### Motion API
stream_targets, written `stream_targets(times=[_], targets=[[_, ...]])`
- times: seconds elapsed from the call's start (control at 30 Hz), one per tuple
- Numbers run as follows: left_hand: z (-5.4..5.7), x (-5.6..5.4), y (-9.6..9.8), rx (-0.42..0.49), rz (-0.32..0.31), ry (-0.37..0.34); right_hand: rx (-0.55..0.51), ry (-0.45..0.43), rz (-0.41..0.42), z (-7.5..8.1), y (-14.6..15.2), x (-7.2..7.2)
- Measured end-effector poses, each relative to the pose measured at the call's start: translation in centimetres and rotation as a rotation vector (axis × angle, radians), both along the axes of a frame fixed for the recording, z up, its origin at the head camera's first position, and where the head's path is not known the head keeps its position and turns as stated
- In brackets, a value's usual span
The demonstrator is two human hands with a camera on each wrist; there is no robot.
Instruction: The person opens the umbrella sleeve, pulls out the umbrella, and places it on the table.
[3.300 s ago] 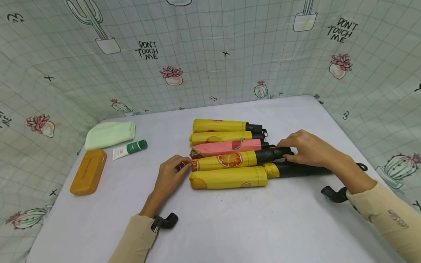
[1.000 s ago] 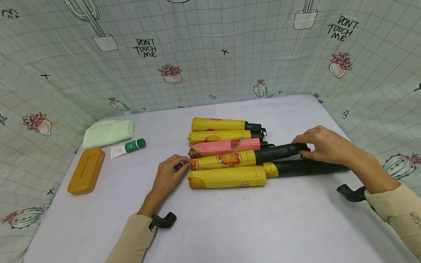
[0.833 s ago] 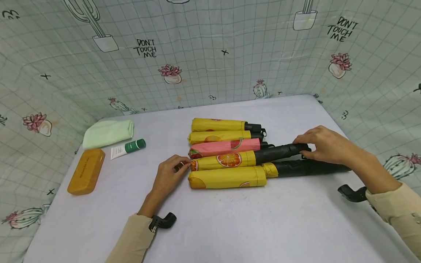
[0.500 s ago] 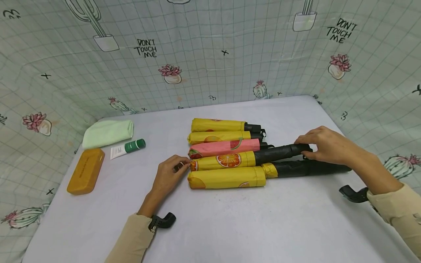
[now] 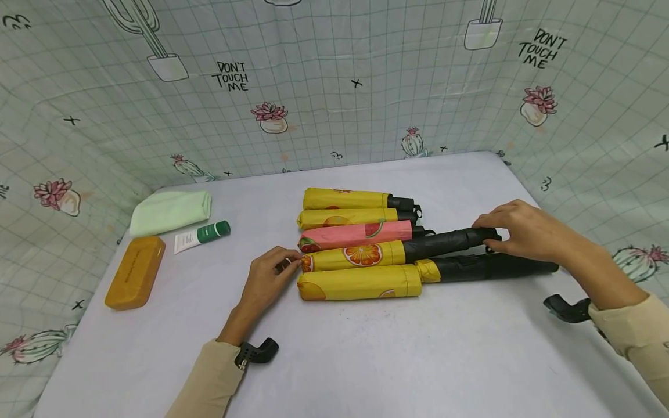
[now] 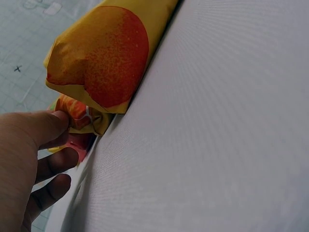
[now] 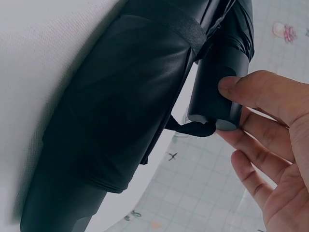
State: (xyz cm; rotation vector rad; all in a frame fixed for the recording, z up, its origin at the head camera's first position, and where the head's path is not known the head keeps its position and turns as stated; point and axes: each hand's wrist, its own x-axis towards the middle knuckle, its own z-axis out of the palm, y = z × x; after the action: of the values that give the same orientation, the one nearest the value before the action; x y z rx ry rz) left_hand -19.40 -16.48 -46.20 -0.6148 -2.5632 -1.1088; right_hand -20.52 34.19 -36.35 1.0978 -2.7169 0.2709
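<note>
Lengthwise across the middle of the table [image 5: 366, 360] lies a yellow sleeve with an orange slice [image 5: 363, 254], and out of its right end runs a slim black umbrella [image 5: 441, 242], its handle end slanting slightly toward the backdrop [image 5: 313, 69]. The left hand [image 5: 266, 278] pinches the sleeve's closed end between thumb and forefinger, the other fingers loosely bent and apart from it. At the opposite end the right hand [image 5: 530, 229] grips the black handle [image 7: 219, 92], thumb laid on its near side and fingers behind; a dark strap [image 7: 193, 128] loops by the handle's tip. Just in front rests a plainer yellow sleeve [image 5: 360, 283], with a longer black umbrella [image 5: 496, 267] reaching out to the right and a short yellow stretch [image 5: 430, 270] between the two. Behind the orange-slice one come a pink sleeve with watermelon print [image 5: 355, 235] and two more yellow ones, a nearer one [image 5: 347, 219] and a farther one [image 5: 345, 199], all lying roughly parallel with short black ends at the right. Well apart, on the table's left side, sit a green-capped white tube [image 5: 202, 235], a mustard-coloured case [image 5: 136, 273] and a pale green folded cloth [image 5: 171, 213].
</note>
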Motion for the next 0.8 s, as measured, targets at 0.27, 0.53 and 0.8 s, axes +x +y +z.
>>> stream_targets(times=[0.27,0.53,0.8], targets=[[-0.1,0.0,0.0,-0.005,0.0,0.011,0.013,-0.013,-0.024,0.3,0.3,0.1],[-0.1,-0.1,0.0,-0.002,-0.006,0.026,0.029,-0.009,-0.036,0.3,0.7,0.1],[-0.1,0.0,0.0,-0.006,-0.003,0.025,0.016,0.012,-0.02,0.2,1.3,0.1]])
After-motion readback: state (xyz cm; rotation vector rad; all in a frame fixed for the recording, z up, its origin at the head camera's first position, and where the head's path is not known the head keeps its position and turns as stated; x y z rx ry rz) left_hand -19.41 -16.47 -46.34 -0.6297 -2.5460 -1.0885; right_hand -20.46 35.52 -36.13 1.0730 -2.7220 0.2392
